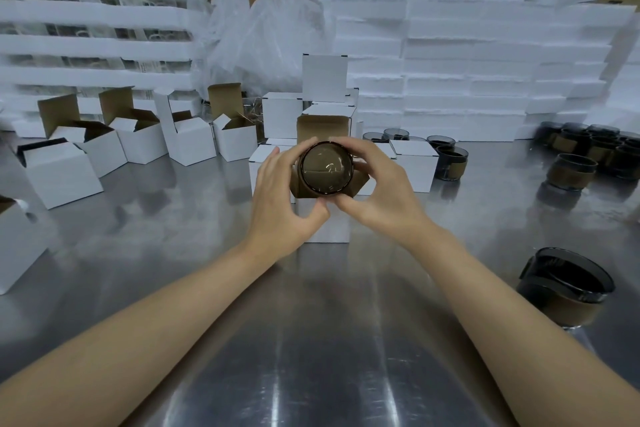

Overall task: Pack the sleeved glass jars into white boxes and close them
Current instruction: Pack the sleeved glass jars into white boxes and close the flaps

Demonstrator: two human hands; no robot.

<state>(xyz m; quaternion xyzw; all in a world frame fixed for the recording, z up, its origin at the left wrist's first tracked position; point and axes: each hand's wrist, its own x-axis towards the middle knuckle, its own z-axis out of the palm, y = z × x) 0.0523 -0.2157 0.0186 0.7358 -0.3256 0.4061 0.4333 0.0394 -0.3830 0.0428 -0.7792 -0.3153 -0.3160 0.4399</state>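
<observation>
Left hand (280, 194) and right hand (375, 184) gripping sleeved jar (325, 168), open white box (323, 218) beneath seemingly mostly hidden

1. Left hand (277, 198) and right hand (375, 184) grip a glass jar (325, 166) over an open white box (323, 218)
2. Sleeved jars (571, 172) stand right on the steel table (311, 340)

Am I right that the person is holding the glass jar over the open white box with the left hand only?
Not quite: the head view shows both hands on it. The left hand and right hand together hold the glass jar over the open white box.
</observation>
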